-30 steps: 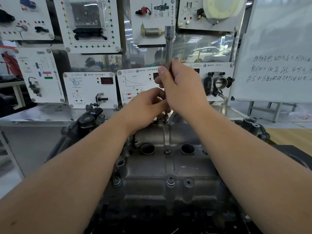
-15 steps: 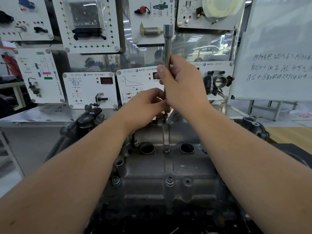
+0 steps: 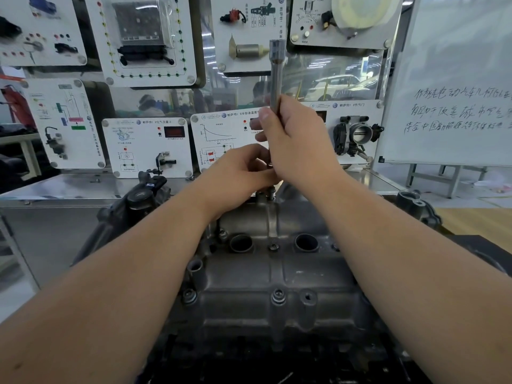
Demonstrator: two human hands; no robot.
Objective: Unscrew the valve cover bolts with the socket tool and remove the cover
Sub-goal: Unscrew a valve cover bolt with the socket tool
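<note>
Right at the far edge of the valve cover (image 3: 277,275), both hands are bunched together over one bolt (image 3: 271,193). The right hand (image 3: 300,145) has its fingers and thumb curled round the long socket tool (image 3: 276,76), which stands nearly upright with its square drive end poking up in front of the display boards. The left hand (image 3: 239,176) sits just below and beside it, fingers curled in around the lower end of the tool near the bolt; how it actually holds it is hidden behind the right hand. The grey cover lies on the engine, stretching toward the person between the two forearms, with another bolt (image 3: 278,296) seated in its near rim and one (image 3: 273,247) between the two round plug wells. A whiteboard (image 3: 457,87) with handwriting stands to the right.
</note>
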